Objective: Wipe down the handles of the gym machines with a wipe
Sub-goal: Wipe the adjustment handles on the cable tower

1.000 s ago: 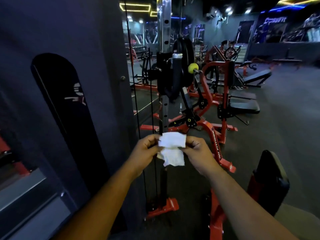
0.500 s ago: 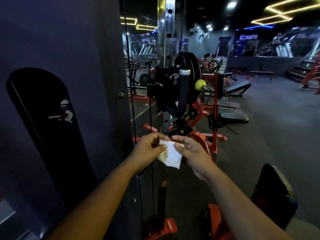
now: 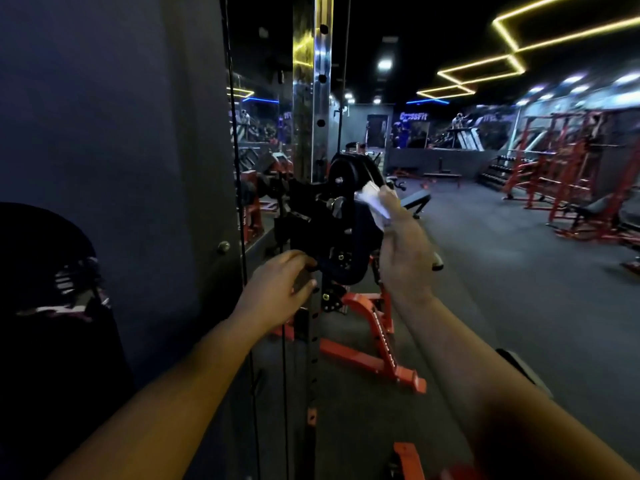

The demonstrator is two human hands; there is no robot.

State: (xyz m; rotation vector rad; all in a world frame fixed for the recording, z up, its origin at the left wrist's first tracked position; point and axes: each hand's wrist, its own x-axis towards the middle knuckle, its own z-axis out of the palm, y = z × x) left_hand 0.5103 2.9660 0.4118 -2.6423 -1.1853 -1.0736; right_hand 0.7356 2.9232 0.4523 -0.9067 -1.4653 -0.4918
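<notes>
Right hand (image 3: 403, 244) now raised, fingers pinching white wipe (image 3: 375, 202) against black curved handle (image 3: 356, 237), apparently touching though blurred, left hand (image 3: 280, 289) no longer on wipe, curled round handle's lower end, chrome upright (image 3: 313, 81) behind, red frame (image 3: 374, 341) below.

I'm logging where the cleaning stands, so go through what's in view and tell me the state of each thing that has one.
Wipe: crumpled, held up in the right hand, against the top of the black handle.
Black handle: curved, hanging on the cable machine, bottom end held.
Left hand: grips the handle's lower end.
Right hand: raised, holds the wipe.
Ceiling lights: on.
</notes>
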